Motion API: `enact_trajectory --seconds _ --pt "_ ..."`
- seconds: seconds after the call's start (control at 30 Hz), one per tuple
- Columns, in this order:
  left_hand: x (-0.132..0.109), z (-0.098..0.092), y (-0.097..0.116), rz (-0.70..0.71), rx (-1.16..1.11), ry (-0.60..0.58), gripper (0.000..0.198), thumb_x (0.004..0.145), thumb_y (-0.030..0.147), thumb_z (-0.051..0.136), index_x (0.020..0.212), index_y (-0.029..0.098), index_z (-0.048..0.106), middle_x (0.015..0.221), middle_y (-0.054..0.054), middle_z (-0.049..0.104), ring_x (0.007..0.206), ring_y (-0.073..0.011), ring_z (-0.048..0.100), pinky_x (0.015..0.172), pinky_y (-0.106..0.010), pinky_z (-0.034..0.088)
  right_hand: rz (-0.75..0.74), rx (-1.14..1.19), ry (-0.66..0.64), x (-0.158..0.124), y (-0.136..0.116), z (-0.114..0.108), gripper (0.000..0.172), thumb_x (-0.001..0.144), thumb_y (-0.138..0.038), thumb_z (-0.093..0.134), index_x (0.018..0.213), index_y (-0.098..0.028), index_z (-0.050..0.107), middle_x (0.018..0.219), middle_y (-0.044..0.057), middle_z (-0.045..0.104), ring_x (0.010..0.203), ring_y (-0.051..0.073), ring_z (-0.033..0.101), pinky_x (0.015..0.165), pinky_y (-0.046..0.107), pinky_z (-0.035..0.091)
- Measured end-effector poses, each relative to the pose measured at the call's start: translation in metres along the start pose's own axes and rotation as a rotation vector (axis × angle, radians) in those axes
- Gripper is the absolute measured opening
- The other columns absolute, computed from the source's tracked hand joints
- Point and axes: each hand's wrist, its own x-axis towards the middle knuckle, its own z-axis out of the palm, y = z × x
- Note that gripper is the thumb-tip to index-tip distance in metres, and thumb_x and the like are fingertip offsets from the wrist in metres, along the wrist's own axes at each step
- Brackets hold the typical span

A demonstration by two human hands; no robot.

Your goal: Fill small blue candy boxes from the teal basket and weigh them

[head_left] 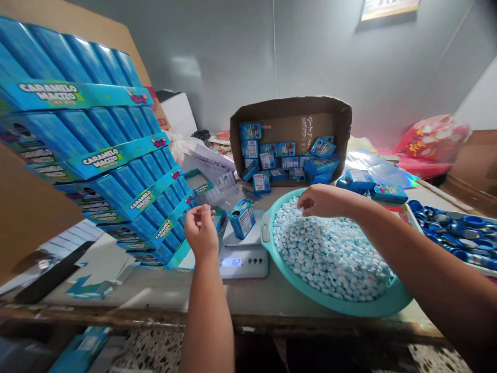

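A small blue candy tin (241, 219) stands upright on the white kitchen scale (243, 261), whose display seems to read 162. Just left of the scale is my left hand (202, 228), its fingers curled together; what they hold, if anything, is too small to make out. My right hand (316, 200) hovers at the far left part of a turquoise basin (310, 291). Its fingers are pinched downward, and any content is hidden. Pale blue and white candies (326, 254) fill much of the basin.
Display cartons of blue tins (116, 155) are stacked high at left. Behind stands an open cardboard box (289, 135) with several tins. More tins (359, 178) lie right of it, near a tray of blue lids (458, 228). The table's front edge (155, 321) runs below.
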Motion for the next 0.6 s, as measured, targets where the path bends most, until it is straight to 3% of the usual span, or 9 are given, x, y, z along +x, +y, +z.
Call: enact_trajectory --seconds 0.07,0.17,0.27,0.37,0.47,0.6 --pt "0.001 -0.001 -0.001 -0.025 0.017 -0.094 0.04 0.081 0.057 0.059 0.097 0.02 0.058 0.098 -0.006 0.069 0.088 -0.0184 0.068 0.08 -0.032 0.053 0.014 0.002 0.019 -0.001 -0.001 -0.002 0.025 0.08 -0.022 0.071 0.103 -0.015 0.077 0.089 0.007 0.075 0.075 0.016 0.065 0.065 0.024 0.043" --pt "0.001 -0.002 -0.002 -0.085 0.064 -0.348 0.056 0.074 0.066 0.065 0.103 0.018 0.064 0.103 -0.01 0.072 0.096 -0.0235 0.069 0.087 -0.038 0.053 0.027 0.008 0.041 -0.002 -0.002 -0.004 0.026 0.08 -0.019 0.07 0.104 -0.014 0.077 0.09 0.008 0.075 0.074 0.016 0.064 0.066 0.024 0.043" --pt "-0.004 -0.002 -0.003 -0.138 0.137 -0.57 0.071 0.059 0.059 0.082 0.113 0.016 0.066 0.107 -0.014 0.074 0.099 -0.0281 0.07 0.09 -0.043 0.053 0.031 0.026 0.056 -0.002 -0.003 -0.003 0.026 0.079 -0.018 0.071 0.103 -0.012 0.077 0.089 0.008 0.074 0.074 0.016 0.063 0.067 0.024 0.043" --pt "-0.008 0.0 -0.005 -0.161 0.198 -0.704 0.071 0.056 0.049 0.088 0.115 0.017 0.066 0.108 -0.015 0.075 0.097 -0.0294 0.071 0.087 -0.044 0.056 0.042 0.055 0.068 -0.002 -0.004 -0.003 0.024 0.079 -0.018 0.071 0.102 -0.011 0.076 0.086 0.007 0.074 0.072 0.015 0.062 0.066 0.024 0.043" --pt "-0.009 0.0 -0.01 -0.158 0.272 -0.765 0.055 0.059 0.046 0.086 0.102 0.016 0.071 0.097 -0.015 0.078 0.09 -0.0308 0.073 0.081 -0.043 0.058 0.045 0.083 0.089 -0.002 -0.006 -0.004 0.025 0.081 -0.018 0.068 0.104 -0.01 0.075 0.088 0.008 0.074 0.072 0.014 0.062 0.067 0.023 0.044" --pt "-0.011 0.001 -0.011 -0.049 0.402 -0.683 0.042 0.065 0.044 0.082 0.096 0.016 0.074 0.091 -0.014 0.078 0.087 -0.0336 0.072 0.081 -0.048 0.056 0.032 0.09 0.109 -0.002 -0.005 -0.003 0.027 0.081 -0.018 0.067 0.107 -0.01 0.074 0.094 0.009 0.074 0.078 0.015 0.063 0.068 0.023 0.044"
